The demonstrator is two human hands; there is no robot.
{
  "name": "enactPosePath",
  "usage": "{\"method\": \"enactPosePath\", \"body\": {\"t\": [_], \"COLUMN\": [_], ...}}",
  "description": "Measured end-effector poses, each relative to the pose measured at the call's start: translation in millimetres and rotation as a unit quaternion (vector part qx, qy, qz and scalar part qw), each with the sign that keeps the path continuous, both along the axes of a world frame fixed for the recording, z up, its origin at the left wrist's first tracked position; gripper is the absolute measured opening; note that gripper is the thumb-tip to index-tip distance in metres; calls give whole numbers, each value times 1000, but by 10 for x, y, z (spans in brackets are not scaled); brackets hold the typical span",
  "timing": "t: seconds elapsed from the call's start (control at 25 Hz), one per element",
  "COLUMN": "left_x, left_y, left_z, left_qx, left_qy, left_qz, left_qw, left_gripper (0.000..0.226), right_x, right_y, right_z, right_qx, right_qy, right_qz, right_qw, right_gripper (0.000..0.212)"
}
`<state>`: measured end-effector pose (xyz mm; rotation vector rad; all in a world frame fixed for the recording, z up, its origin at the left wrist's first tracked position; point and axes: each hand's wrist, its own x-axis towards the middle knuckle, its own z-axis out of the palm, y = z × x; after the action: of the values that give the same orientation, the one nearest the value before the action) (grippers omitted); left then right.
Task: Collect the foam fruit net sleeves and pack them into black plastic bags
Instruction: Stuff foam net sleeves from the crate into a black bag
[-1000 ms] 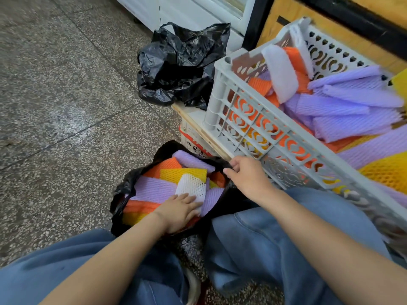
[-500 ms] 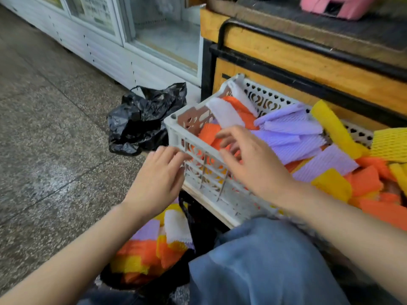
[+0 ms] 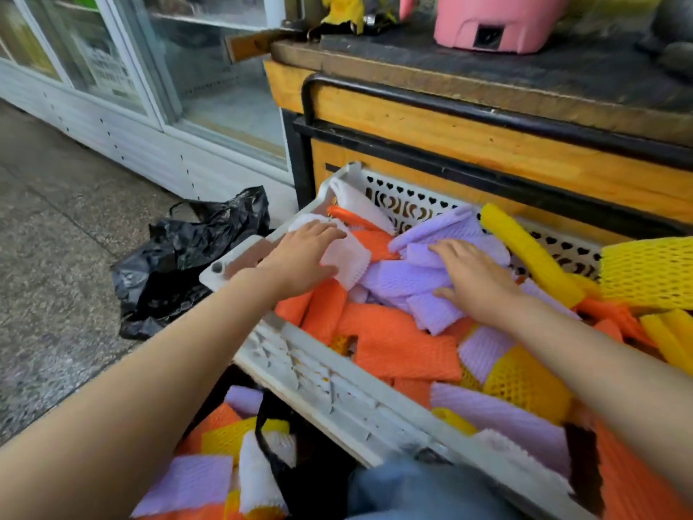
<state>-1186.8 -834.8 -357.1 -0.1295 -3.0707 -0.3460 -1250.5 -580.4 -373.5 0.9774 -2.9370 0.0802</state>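
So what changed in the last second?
The left hand lifted off the packed bag, the right hand let go of its rim; both moved up into the white crate, resting on a white sleeve and purple sleeves. That bag and the spare black bag stayed put.

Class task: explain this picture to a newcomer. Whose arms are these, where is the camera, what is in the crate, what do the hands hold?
No machine here: a person wears a camera on the head, so you look down along their arms. A white plastic crate holds orange, purple, yellow and white foam sleeves. The left hand lies on a white sleeve; the right hand presses on purple sleeves. Neither plainly grips anything. A black bag below is part filled.
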Motion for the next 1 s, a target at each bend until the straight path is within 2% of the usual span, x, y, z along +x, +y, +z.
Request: {"method": "enactPosePath", "body": {"t": [0.08, 0.16, 0.24, 0.32, 0.52, 0.68, 0.8, 0.88, 1.0], "left_x": [-149, -241, -304, -316, -84, 81, 181, 235, 387], "left_y": [-67, -88, -67, -8, 270, 375, 428, 431, 354], "left_z": [-46, -77, -92, -69, 206, 373, 391, 344, 319], "left_qx": [-24, -86, -124, -93, 102, 290, 367, 466, 625], "left_qy": [-55, -53, 13, 95, 180, 222, 197, 179, 120], "left_qz": [-16, -24, -21, 1, 121, 186, 194, 173, 120], "left_qw": [998, 995, 992, 991, 971, 912, 888, 849, 762], "left_gripper": [68, 64, 47, 29, 24, 26, 28, 32, 56], "right_x": [-106, -160, -170, -141, -7, 151, 331, 461, 514], "right_y": [6, 1, -2, -4, 50, -98, -445, -683, -925], "right_z": [-25, -3, 55, 156, 517, 872, 981, 934, 838], "right_qx": [22, 30, 8, -47, -104, -230, -295, -287, -302], "right_qy": [28, 47, 58, 56, 81, 66, 36, -2, -19], "right_qz": [-9, -18, -35, -56, -65, -96, -8, 68, 109], "right_qw": [999, 998, 998, 996, 989, 966, 955, 956, 947], "right_gripper": [56, 45, 40, 38, 37, 36, 35, 36, 31]}}
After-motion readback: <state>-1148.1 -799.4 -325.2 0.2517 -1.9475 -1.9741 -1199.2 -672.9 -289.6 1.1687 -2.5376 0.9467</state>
